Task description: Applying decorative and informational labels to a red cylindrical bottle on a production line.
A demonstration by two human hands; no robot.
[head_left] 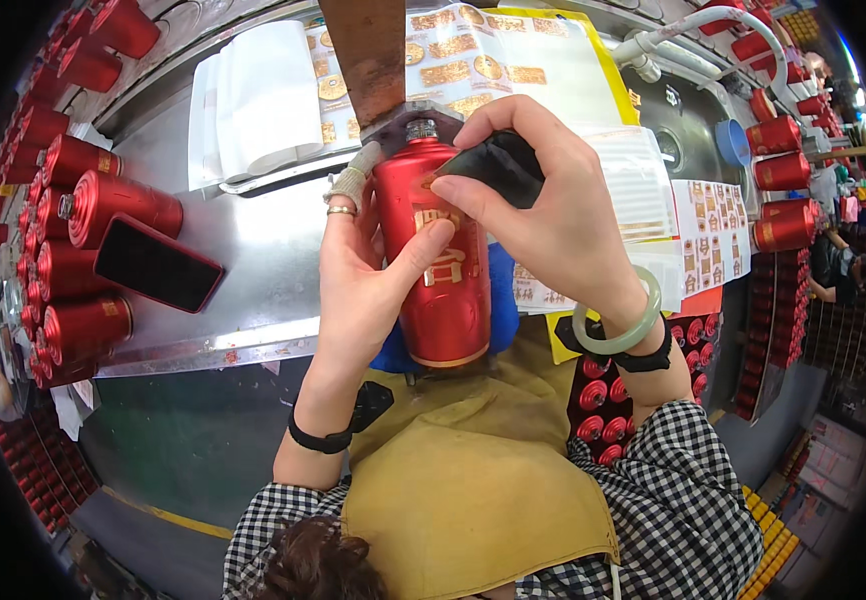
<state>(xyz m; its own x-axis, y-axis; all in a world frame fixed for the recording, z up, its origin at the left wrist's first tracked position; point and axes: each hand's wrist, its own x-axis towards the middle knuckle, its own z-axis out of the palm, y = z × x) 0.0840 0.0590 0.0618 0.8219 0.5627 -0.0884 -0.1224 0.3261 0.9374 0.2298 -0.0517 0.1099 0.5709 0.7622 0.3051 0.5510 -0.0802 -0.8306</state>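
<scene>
A glossy red bottle (445, 325) with gold raised-looking characters lies in front of me, its neck pointing away. My left hand (368, 270) grips its left side, thumb across the gold marking; a pale cover wraps the tip of one finger. In my right hand (568, 205), a black, glossy, flat scraper (503, 165) is pinched between thumb and fingers. Its edge and my thumb tip are at the bottle's upper right shoulder; whether the edge touches the surface is hard to tell. Blue padding (503, 290) shows beneath the bottle.
Gold decal sheets (713, 235) and white papers (268, 110) cover the metal bench (263, 325). A dark phone (158, 262) leans by several red bottles (128, 208) at left. A brown upright board (365, 60) stands beyond the neck. At right are a sink (668, 145) and more red bottles (783, 225).
</scene>
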